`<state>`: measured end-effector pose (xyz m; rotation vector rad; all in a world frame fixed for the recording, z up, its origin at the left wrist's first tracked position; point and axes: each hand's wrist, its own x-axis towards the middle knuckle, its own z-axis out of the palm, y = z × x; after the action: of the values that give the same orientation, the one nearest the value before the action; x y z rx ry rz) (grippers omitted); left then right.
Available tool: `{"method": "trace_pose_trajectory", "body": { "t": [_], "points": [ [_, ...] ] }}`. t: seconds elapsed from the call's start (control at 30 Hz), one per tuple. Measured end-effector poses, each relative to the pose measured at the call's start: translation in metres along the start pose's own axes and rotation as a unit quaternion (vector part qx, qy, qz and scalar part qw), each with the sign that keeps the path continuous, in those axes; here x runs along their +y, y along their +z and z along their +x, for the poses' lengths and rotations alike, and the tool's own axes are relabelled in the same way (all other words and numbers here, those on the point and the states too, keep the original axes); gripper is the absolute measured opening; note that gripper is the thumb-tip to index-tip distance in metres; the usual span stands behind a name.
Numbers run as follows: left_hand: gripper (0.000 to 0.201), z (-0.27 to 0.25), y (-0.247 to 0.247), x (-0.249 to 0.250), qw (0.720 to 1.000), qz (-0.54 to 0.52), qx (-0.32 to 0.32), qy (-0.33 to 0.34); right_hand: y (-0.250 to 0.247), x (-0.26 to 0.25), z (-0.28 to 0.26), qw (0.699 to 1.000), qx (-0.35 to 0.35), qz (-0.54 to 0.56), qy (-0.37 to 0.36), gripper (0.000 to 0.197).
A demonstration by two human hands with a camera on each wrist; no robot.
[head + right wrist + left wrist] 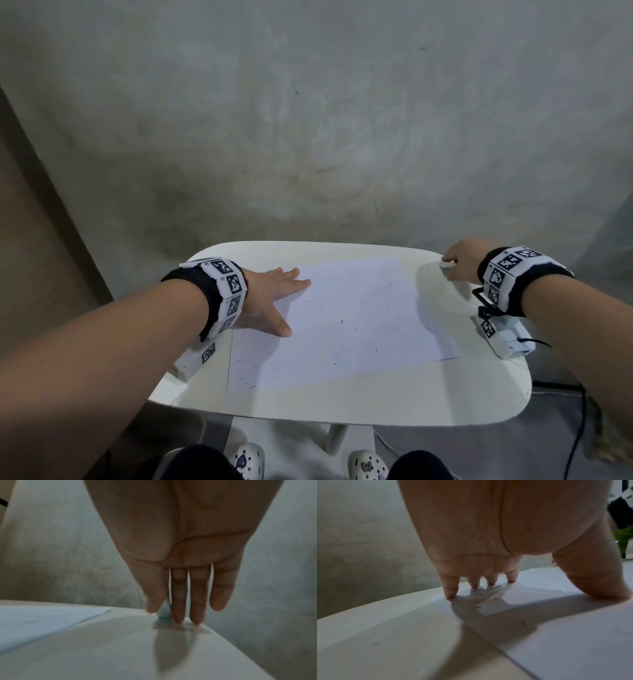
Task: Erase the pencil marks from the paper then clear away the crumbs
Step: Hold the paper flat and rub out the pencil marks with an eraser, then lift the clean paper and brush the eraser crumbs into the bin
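The paper (346, 322) — a white sheet — lies flat on the white table (342, 404), slightly askew to its edges. Small dark eraser crumbs (342, 322) are scattered across the sheet. The eraser (448, 264) — small, white — sits at the table's far right corner, well apart from the sheet, its shape blurred in the right wrist view.

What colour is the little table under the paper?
White, or slightly cream; the table shows best in the head view.
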<state>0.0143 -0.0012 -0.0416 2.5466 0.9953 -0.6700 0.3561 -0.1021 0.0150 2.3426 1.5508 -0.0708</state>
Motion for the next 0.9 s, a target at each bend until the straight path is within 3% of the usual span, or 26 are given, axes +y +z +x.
{"method": "trace_pose_trajectory", "body": {
  "t": [0.13,0.23,0.33,0.43,0.5,0.67,0.77,0.83,0.9],
  "points": [
    [0.09,-0.003,-0.007,0.001,0.997,-0.067,0.02,0.024,-0.006,-0.008,-0.004,0.998,-0.049,-0.028,0.007,0.047],
    [0.069,0.0,-0.017,-0.001,0.988,-0.097,0.116,0.023,-0.013,-0.026,-0.005,1.0,0.002,0.012,-0.016,0.048],
    [0.065,0.001,-0.034,-0.008,0.985,-0.059,0.15,-0.068,-0.011,-0.048,0.004,0.997,0.001,0.06,-0.048,0.048],
    [0.072,0.001,-0.036,-0.027,0.981,-0.044,0.125,-0.145,-0.009,-0.061,0.011,0.997,-0.034,0.046,-0.054,0.067],
    [0.073,0.003,-0.03,-0.037,0.979,-0.051,0.114,-0.163,-0.01,-0.063,0.012,0.997,-0.048,0.037,-0.051,0.074],
    [0.044,0.004,-0.034,-0.032,0.986,-0.064,0.083,-0.13,-0.009,-0.064,0.018,0.993,-0.085,0.065,-0.047,0.071],
    [0.036,0.005,-0.035,-0.027,0.986,-0.06,0.114,-0.108,-0.007,-0.062,0.018,0.991,-0.082,0.095,-0.041,0.057],
    [0.031,0.003,-0.037,-0.027,0.983,-0.076,0.141,-0.087,-0.005,-0.058,0.014,0.985,-0.086,0.151,-0.02,0.048],
    [0.02,-0.004,-0.042,-0.026,0.978,-0.113,0.166,-0.055,-0.003,-0.05,0.012,0.952,-0.119,0.281,0.008,0.053]
  ]
}}
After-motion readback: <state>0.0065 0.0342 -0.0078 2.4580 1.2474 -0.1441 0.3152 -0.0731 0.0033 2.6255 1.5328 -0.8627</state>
